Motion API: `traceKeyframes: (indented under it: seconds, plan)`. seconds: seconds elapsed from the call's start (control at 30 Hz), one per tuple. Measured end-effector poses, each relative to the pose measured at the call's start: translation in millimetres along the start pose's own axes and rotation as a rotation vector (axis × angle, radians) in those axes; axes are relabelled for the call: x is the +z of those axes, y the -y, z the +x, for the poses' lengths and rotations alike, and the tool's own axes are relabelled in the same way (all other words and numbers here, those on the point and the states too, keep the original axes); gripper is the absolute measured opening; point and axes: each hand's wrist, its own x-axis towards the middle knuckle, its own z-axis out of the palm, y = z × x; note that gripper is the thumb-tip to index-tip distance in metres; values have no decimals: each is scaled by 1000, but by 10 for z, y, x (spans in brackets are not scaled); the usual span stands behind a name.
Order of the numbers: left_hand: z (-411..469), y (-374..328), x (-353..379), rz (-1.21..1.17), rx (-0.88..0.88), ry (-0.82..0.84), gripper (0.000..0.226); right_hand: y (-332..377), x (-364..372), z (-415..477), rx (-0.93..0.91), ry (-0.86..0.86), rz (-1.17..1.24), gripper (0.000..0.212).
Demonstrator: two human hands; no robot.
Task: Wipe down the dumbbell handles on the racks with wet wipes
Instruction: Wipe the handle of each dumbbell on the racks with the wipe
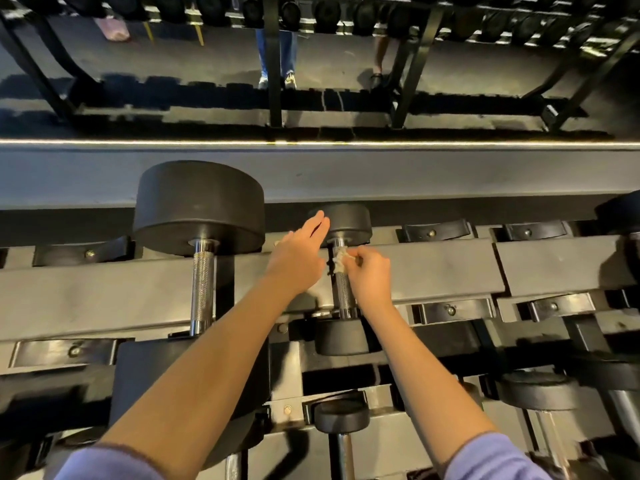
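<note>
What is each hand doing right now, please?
Left hand: open, fingers straight, at the far head of the small dumbbell.
Right hand: pinches the wet wipe against that dumbbell's handle.

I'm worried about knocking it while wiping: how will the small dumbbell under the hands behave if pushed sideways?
Its round heads suggest the small dumbbell could roll, though the rack cradling it probably checks that. The knurled metal handle, where the right hand pinches the wet wipe, should grip rather than slip. It looks solid, so likely heavy for its size.
</note>
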Motion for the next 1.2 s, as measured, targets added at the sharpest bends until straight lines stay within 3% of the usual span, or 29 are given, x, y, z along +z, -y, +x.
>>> traceKeyframes:
  seconds: [0.17,0.47,0.8,0.87,1.03,1.2]
  plan:
    - [52,37,14,3,-19,12,72,-151,-70,-195,-18,82,-54,20]
    - [60,14,15,40,-21,-21,70,144,-27,96,18,-9,37,18]
    - [-10,-47,52,107,34,-152,59,-132,-275,-305,173,322,-38,13]
    - [-116,-112,87,21,40,-168,51,-123,-317,-320,175,331,-20,11]
    - [-389,-236,295,-417,127,119,36,-71,-406,-338,113,207,77,17]
    - [-279,-241,348,-439,-21,13,33,-87,-405,-347,129,200,284,17]
